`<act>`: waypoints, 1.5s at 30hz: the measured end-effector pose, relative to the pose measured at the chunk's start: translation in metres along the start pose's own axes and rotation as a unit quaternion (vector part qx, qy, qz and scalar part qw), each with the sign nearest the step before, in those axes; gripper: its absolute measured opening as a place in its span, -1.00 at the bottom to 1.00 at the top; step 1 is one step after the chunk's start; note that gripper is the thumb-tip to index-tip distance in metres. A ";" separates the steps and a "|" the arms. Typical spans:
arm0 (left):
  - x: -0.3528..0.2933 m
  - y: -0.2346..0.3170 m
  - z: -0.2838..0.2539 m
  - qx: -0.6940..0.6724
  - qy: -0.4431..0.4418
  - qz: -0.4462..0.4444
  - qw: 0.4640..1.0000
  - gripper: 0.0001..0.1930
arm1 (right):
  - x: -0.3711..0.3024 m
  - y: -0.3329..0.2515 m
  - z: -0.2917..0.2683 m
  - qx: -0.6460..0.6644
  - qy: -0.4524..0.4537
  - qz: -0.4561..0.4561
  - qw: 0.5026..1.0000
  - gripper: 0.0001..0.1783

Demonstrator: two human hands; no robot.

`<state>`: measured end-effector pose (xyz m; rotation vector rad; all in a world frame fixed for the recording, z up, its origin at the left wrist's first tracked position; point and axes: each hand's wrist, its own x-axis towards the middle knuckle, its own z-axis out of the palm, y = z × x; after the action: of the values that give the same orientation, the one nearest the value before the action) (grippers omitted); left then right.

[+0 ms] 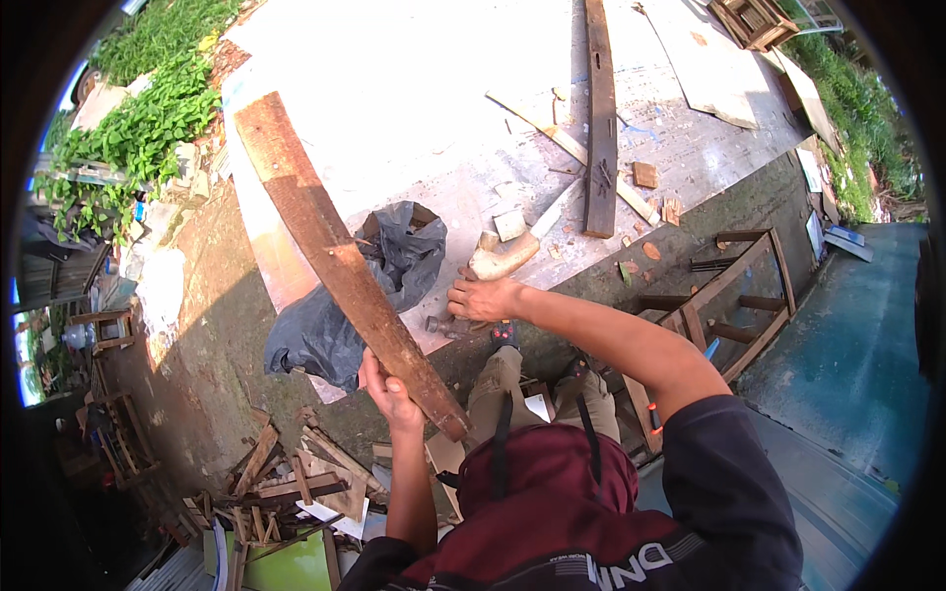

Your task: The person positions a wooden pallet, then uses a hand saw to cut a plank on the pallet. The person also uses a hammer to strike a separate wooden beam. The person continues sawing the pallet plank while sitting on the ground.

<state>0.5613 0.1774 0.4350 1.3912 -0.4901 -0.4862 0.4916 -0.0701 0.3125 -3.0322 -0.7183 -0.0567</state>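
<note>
My left hand is closed round the edge of a long brown plank, near its lower end. The plank slants from the upper left down toward my waist, crossing in front of a black bag that lies on the near edge of a big pale board. My right hand is low over that same edge, fingers curled; I cannot tell whether it grips anything. Just beside its fingertips is a dark metal tool, partly hidden, and just beyond my knuckles lies a saw, its blade pointing away to the right. Farther right on the board, a dark beam lies across a thin strip, with small wood chips around. A wooden frame stands off to my right, and a scrap pile sits at lower left.
</note>
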 end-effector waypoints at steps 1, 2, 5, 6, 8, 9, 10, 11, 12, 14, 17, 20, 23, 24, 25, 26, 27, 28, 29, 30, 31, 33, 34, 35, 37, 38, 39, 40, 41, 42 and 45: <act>0.005 0.009 0.008 -0.038 -0.008 0.000 0.999 -0.03 | -0.001 -0.004 0.003 0.024 0.022 0.021 0.999 -0.84; 0.011 0.020 0.015 -0.067 0.001 0.005 0.998 -0.03 | 0.001 -0.008 -0.006 0.042 0.021 0.037 0.998 -0.84; 0.032 0.034 0.028 -0.145 0.006 0.011 0.989 0.00 | 0.005 -0.003 -0.033 0.077 -0.008 0.058 0.995 -0.79; 0.037 0.037 0.030 -0.151 0.003 0.013 0.988 0.01 | 0.008 0.002 -0.029 0.086 -0.002 0.057 0.995 -0.77; 0.046 0.040 0.035 -0.163 -0.001 0.016 0.986 0.01 | 0.017 0.021 -0.021 0.105 0.009 0.055 0.993 -0.73; 0.048 0.044 0.036 -0.153 0.000 0.022 0.988 0.01 | 0.028 0.036 -0.028 0.119 -0.037 0.051 0.991 -0.69; 0.051 0.041 0.035 -0.160 -0.007 0.029 0.987 0.02 | 0.040 0.050 -0.038 0.153 -0.070 0.050 0.985 -0.70; 0.053 0.038 0.036 -0.166 -0.012 0.034 0.985 0.02 | 0.047 0.068 -0.037 0.134 -0.109 0.027 0.985 -0.67; 0.051 0.034 0.027 -0.166 -0.005 0.037 0.985 0.02 | 0.056 0.079 -0.063 0.162 -0.228 0.046 0.959 -0.62; 0.059 0.045 0.031 -0.139 0.017 0.063 0.988 0.01 | 0.050 0.097 -0.067 0.179 -0.145 -0.025 0.973 -0.57; 0.075 0.053 0.028 -0.135 0.025 0.096 0.986 -0.07 | 0.042 0.093 -0.073 0.154 -0.106 -0.078 0.979 -0.48; 0.088 0.067 0.023 -0.130 0.026 0.107 0.985 -0.06 | 0.046 0.089 -0.067 0.155 -0.070 -0.137 0.976 -0.49; 0.091 0.075 0.018 -0.089 0.056 0.110 0.988 -0.06 | 0.049 0.091 -0.056 0.167 -0.034 -0.168 0.971 -0.53; 0.092 0.076 0.017 -0.072 0.073 0.113 0.988 -0.06 | 0.052 0.093 -0.054 0.165 -0.023 -0.183 0.969 -0.54; 0.094 0.076 0.017 -0.056 0.089 0.120 0.987 -0.08 | 0.055 0.097 -0.053 0.178 -0.011 -0.201 0.963 -0.54; 0.094 0.078 0.014 -0.047 0.107 0.120 0.986 -0.09 | 0.060 0.095 -0.055 0.196 -0.010 -0.208 0.958 -0.54; 0.093 0.080 0.011 -0.038 0.124 0.119 0.984 -0.10 | 0.064 0.091 -0.059 0.214 -0.009 -0.215 0.953 -0.55; 0.091 0.081 0.009 -0.029 0.142 0.118 0.982 -0.10 | 0.068 0.087 -0.059 0.232 -0.010 -0.221 0.947 -0.55; 0.092 0.085 0.006 0.001 0.170 0.127 0.977 -0.12 | 0.071 0.082 -0.050 0.236 0.028 -0.234 0.943 -0.54; 0.091 0.091 0.005 0.002 0.184 0.131 0.974 -0.13 | 0.077 0.077 -0.044 0.229 0.064 -0.240 0.941 -0.54; 0.090 0.098 0.003 0.002 0.196 0.135 0.971 -0.13 | 0.082 0.072 -0.039 0.223 0.100 -0.246 0.938 -0.54; 0.089 0.106 0.000 -0.016 0.232 0.150 0.961 -0.14 | 0.088 0.058 -0.037 0.226 0.156 -0.242 0.931 -0.53; 0.089 0.109 -0.005 -0.011 0.240 0.152 0.959 -0.14 | 0.092 0.052 -0.036 0.225 0.170 -0.234 0.930 -0.53; 0.087 0.112 -0.010 -0.007 0.250 0.153 0.956 -0.14 | 0.094 0.044 -0.036 0.226 0.182 -0.227 0.930 -0.52; 0.084 0.115 -0.014 -0.031 0.250 0.180 0.951 -0.23 | 0.090 0.033 -0.035 0.230 0.214 -0.208 0.926 -0.51; 0.082 0.118 -0.013 -0.037 0.253 0.187 0.948 -0.23 | 0.088 0.029 -0.037 0.240 0.234 -0.198 0.921 -0.51; 0.081 0.122 -0.012 -0.044 0.255 0.194 0.946 -0.23 | 0.085 0.024 -0.040 0.250 0.253 -0.187 0.916 -0.51; 0.080 0.126 -0.013 -0.050 0.256 0.201 0.944 -0.23 | 0.082 0.019 -0.043 0.259 0.272 -0.175 0.910 -0.51; 0.079 0.128 -0.014 -0.053 0.263 0.209 0.941 -0.23 | 0.078 0.014 -0.044 0.291 0.278 -0.150 0.903 -0.50; 0.081 0.129 -0.017 -0.050 0.264 0.213 0.940 -0.23 | 0.073 0.012 -0.046 0.310 0.271 -0.121 0.903 -0.49; 0.088 0.133 -0.016 -0.034 0.264 0.225 0.937 -0.21 | 0.060 0.013 -0.044 0.359 0.274 -0.027 0.892 -0.47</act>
<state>0.6464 0.1539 0.5685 1.2278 -0.3272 0.2432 0.5494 -0.0569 0.3590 -2.1316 -0.5881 -0.5027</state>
